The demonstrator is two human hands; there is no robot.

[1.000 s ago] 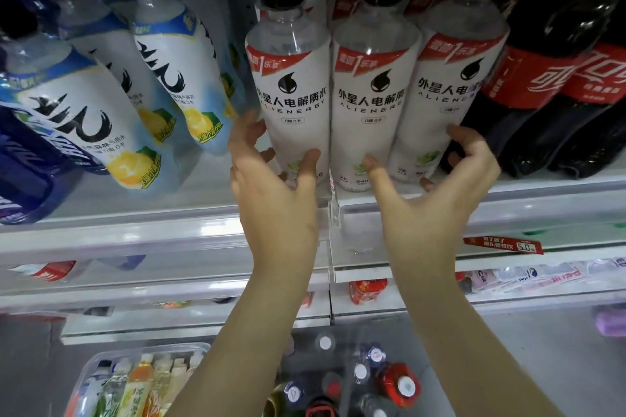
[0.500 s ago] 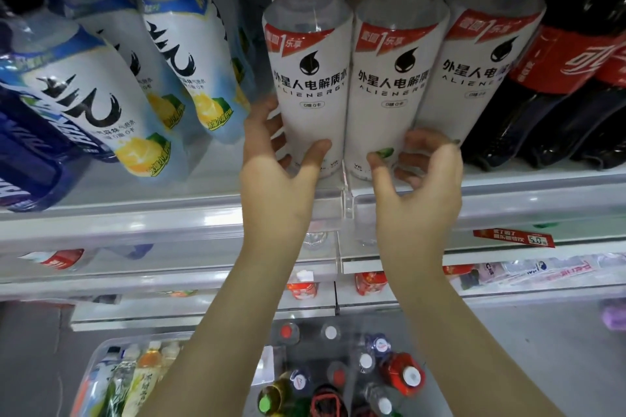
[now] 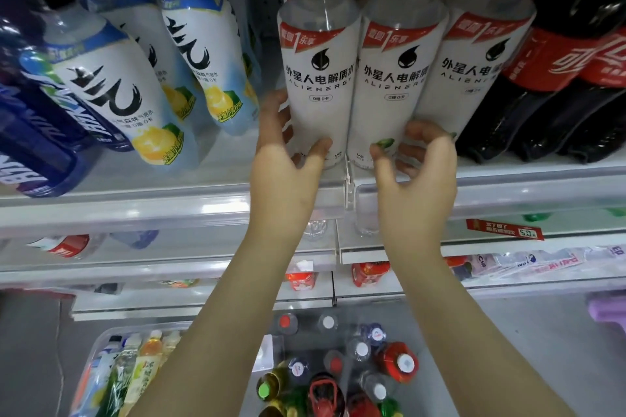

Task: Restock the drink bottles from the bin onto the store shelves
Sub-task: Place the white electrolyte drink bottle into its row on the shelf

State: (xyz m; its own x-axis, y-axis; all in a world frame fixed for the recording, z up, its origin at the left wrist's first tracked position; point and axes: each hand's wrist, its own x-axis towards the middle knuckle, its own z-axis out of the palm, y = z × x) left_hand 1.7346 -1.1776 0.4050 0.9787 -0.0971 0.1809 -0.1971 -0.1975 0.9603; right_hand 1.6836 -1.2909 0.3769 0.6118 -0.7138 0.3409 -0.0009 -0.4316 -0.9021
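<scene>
Your left hand (image 3: 284,176) grips the base of the left white bottle (image 3: 318,78): thumb across the front, fingers wrapped round its left side. Your right hand (image 3: 418,179) grips the base of the middle white bottle (image 3: 393,85): thumb on the front, fingers curled round its right side, in front of the third white bottle (image 3: 474,78). All three bottles stand upright, touching one another, at the front edge of the upper shelf (image 3: 135,210). Lemon-label bottles (image 3: 111,95) stand to their left, cola bottles (image 3: 576,78) to their right. Below the shelves, the clear bin (image 3: 98,355) holds more drinks; further bottles (image 3: 338,366) stand caps-up just beside it.
</scene>
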